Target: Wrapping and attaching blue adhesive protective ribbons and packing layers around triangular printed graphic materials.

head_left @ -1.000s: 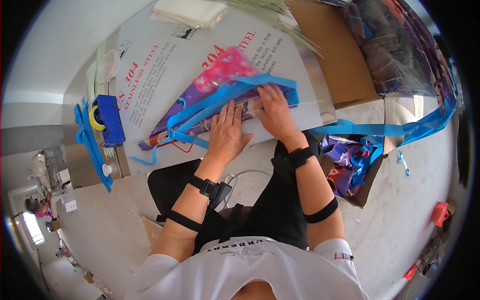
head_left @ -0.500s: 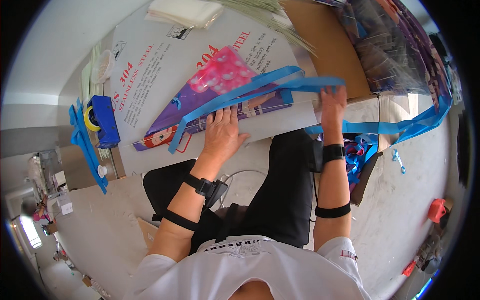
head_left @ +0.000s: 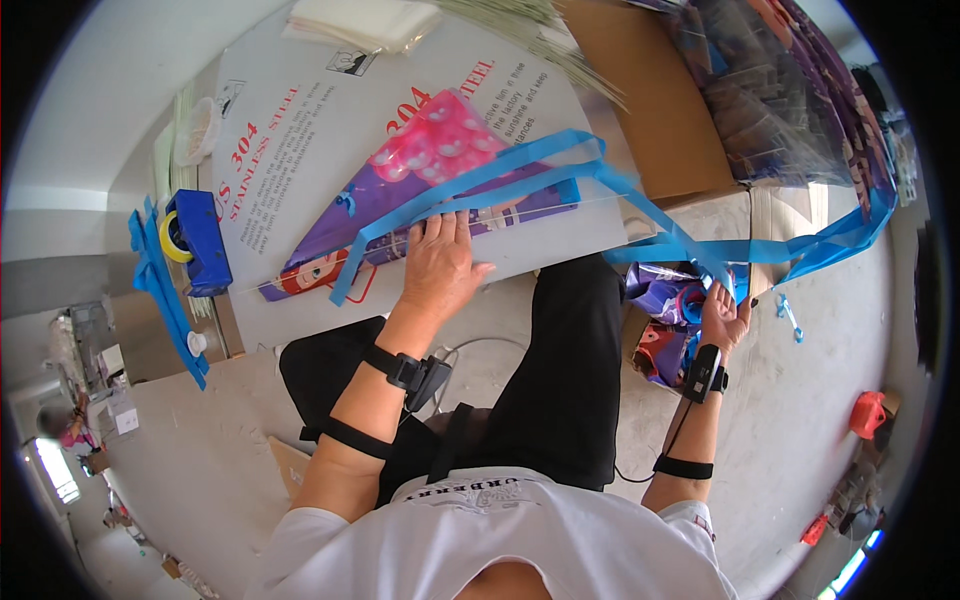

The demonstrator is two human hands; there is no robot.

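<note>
A folded kite of pink and purple printed cloth point(head_left: 440, 150) lies on the table, with a thin pale rod along its near edge. My left hand point(head_left: 440, 268) rests on that edge, fingers stretched out flat. Blue ribbon point(head_left: 520, 160) runs across the cloth, loops at its right end and slants down over the table's edge. Low on the right, my right hand point(head_left: 727, 318) grips the ribbon between its fingers. Just left of this hand, folded printed pieces point(head_left: 665, 345) sit in a carton below the table.
A blue tape dispenser point(head_left: 203, 243) with yellow tape stands at the table's left, beside hanging blue ribbons point(head_left: 165, 295). Clear plastic sleeves point(head_left: 365, 22) and thin pale rods point(head_left: 560, 45) lie at the far side. A cardboard box point(head_left: 650, 100) with bagged parts point(head_left: 780, 110) is at the far right.
My right hand has moved down and right from the table's right side to the carton, drawing the ribbon down. My left hand stays on the cloth.
</note>
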